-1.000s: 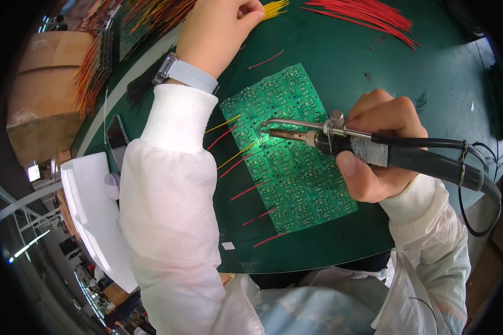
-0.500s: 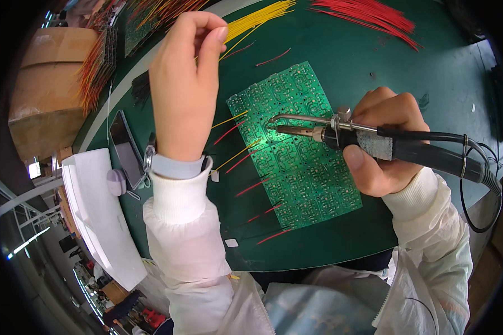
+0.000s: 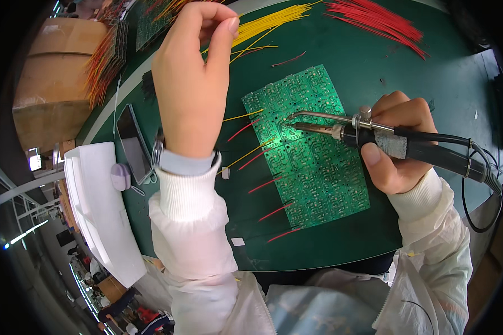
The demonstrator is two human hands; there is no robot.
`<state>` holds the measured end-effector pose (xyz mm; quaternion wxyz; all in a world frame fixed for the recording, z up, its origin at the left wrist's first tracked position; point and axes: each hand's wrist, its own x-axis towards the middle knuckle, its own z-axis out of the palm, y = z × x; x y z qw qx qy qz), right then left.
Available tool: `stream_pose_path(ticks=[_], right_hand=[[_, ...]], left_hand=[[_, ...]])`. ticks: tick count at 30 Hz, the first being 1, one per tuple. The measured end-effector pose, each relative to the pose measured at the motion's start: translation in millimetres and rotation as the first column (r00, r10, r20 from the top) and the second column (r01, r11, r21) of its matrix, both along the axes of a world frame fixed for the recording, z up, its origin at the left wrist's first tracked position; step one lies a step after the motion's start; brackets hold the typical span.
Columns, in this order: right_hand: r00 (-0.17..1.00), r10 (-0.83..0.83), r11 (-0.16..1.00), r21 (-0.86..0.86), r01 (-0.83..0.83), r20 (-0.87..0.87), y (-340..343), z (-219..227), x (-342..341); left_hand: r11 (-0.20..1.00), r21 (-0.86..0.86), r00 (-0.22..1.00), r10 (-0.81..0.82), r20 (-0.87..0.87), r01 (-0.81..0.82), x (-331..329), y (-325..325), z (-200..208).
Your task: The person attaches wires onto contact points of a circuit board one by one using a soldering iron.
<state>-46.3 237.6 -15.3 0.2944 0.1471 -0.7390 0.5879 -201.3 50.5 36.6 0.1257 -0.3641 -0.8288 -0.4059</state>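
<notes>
My right hand (image 3: 402,142) is closed round a soldering iron (image 3: 439,159) with a thin metal solder-feed tube (image 3: 324,115) clamped along it. Its tip points left, over or against the upper middle of a green circuit board panel (image 3: 324,178); contact is unclear. Yellow wires (image 3: 243,116) and red wires (image 3: 271,185) stick out from the panel's left edge. My left hand (image 3: 193,84) is raised at upper left, thumb and fingertips pinched together in front of a yellow wire bundle (image 3: 271,23). Whatever lies between those fingertips is too small to make out.
A red wire bundle (image 3: 377,22) lies at the far right, with a loose red wire (image 3: 289,59) nearer. On the left are a phone (image 3: 133,144), a small lilac case (image 3: 120,177) and a white foam piece (image 3: 103,218). Cardboard boxes (image 3: 56,72) stand beyond. The iron's cable (image 3: 492,184) loops at right.
The panel and table items sit slightly further right in the picture. My left hand appears higher and further right, still pinched. The iron remains in my right hand over the same panel area.
</notes>
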Motion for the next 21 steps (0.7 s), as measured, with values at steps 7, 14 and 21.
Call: stream_pose_path(ticks=[7,14,21], right_hand=[[0.997,-0.057,0.998,-0.019,0.058,0.048,2.4,-1.9,4.3],[0.971,-0.207,0.977,0.075,0.199,0.118,-1.8,5.4,11.7],[0.986,-0.112,0.993,-0.004,0.114,0.124,1.8,-3.7,28.9]], left_hand=[[0.984,-0.119,0.987,0.139,0.074,-0.130,97.3,-33.8,-27.4],[0.994,-0.075,0.994,0.079,0.079,-0.073,111.6,-44.7,-40.3],[0.991,-0.135,0.999,0.020,0.028,-0.016,110.3,-50.2,-41.6]])
